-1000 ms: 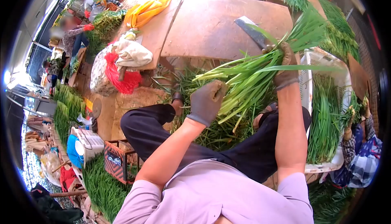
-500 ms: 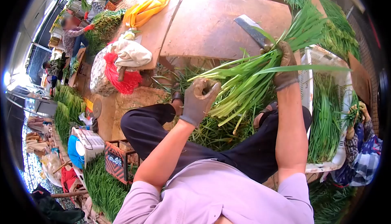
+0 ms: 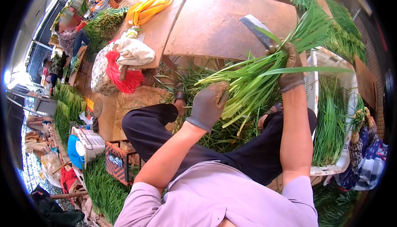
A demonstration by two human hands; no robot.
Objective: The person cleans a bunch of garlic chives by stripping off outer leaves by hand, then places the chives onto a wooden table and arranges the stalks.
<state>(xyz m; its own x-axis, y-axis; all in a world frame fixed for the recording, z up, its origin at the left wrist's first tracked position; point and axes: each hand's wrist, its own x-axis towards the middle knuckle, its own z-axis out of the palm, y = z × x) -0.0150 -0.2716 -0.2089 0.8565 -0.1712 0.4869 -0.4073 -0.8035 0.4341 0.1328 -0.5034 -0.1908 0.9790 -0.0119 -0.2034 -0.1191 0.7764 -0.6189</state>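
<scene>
My right hand (image 3: 290, 66), in a brown glove, grips a thick bunch of green leafy stalks (image 3: 264, 76) around its middle together with a cleaver (image 3: 258, 29), whose blade points up and left over the wooden table (image 3: 215, 24). My left hand (image 3: 209, 105), also gloved, is closed on the pale lower ends of the same stalks. The bunch slants from lower left to upper right above my lap and black trousers.
A white crate (image 3: 331, 119) with more greens stands at the right, where another person's hands (image 3: 360, 121) work. Loose greens cover the ground. A red-and-white bundle (image 3: 120, 68) and yellow cloth (image 3: 149, 10) lie on the table's left. Other people sit far left (image 3: 68, 35).
My left hand opened away from the stalk ends half a second ago and has closed on them again. The right hand and cleaver have barely moved.
</scene>
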